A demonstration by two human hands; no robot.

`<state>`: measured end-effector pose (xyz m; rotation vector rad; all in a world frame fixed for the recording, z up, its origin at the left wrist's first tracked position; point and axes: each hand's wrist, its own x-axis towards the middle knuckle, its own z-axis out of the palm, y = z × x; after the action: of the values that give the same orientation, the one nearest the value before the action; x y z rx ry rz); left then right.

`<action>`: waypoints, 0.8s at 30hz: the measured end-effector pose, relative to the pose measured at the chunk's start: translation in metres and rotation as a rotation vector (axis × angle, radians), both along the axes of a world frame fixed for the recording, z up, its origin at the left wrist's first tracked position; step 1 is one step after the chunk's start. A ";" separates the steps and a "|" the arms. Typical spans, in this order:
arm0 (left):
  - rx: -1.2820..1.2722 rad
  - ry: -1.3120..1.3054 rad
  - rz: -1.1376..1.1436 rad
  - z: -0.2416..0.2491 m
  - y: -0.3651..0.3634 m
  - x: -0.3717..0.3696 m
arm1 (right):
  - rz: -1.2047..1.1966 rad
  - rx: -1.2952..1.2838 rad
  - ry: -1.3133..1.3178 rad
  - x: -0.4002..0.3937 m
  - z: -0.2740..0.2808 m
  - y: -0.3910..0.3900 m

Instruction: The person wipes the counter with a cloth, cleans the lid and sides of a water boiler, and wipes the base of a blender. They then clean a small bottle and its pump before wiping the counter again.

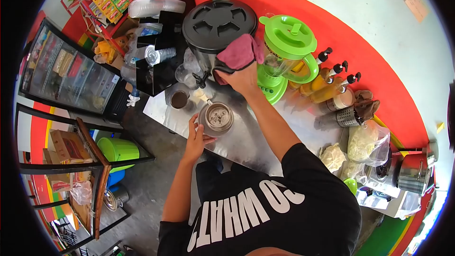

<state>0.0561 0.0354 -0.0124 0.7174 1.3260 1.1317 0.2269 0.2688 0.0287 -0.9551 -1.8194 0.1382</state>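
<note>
My left hand (195,138) is curved around the near left side of a round metal vessel (219,116) on the steel counter, with dark specks showing inside its rim. My right hand (241,78) is closed on a maroon cloth (240,53), which lies against the side of a drink dispenser with a black lid (220,23). The dispenser's black tap (199,81) points toward the counter's front. Left of the vessel stands a cup of dark liquid (179,99). Clear plastic cups (186,75) sit beside the tap.
A green-lidded blender (290,38) stands right of the dispenser. Pump bottles (327,85) and a perforated metal holder (348,116) line the wall. Plastic bags (367,144) and a large pot (413,173) are at far right. A wooden-topped shelf (92,175) and a green bucket (118,153) are at left.
</note>
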 end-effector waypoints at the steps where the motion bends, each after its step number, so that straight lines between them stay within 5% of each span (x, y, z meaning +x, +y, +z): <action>1: -0.006 -0.009 -0.012 -0.001 0.002 -0.001 | -0.007 0.006 0.004 -0.002 -0.008 0.001; 5: 0.028 -0.003 -0.043 -0.009 0.007 -0.005 | -0.108 -0.095 -0.037 -0.005 -0.041 -0.009; 7: 0.027 0.003 -0.052 -0.011 0.009 -0.007 | -0.002 -0.658 -0.172 0.000 -0.048 -0.020; 10: 0.014 0.010 -0.069 -0.011 0.009 -0.011 | -0.250 -0.612 -0.237 -0.001 -0.082 -0.020; 14: 0.024 -0.022 -0.092 -0.009 0.010 -0.014 | -0.226 -0.617 -0.175 0.000 -0.085 -0.015; 17: 0.049 -0.029 -0.107 -0.019 0.011 -0.018 | -0.221 -0.530 -0.089 -0.003 -0.036 -0.013; 19: 0.055 -0.029 -0.109 -0.017 0.012 -0.017 | -0.036 -0.577 0.206 -0.009 0.011 -0.011; 24: 0.088 0.000 -0.111 -0.016 0.014 -0.020 | -0.326 -0.470 0.026 -0.025 0.034 -0.010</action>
<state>0.0357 0.0495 -0.0279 0.8455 1.2264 1.1058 0.2019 0.2584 0.0624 -1.5573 -1.6099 0.3838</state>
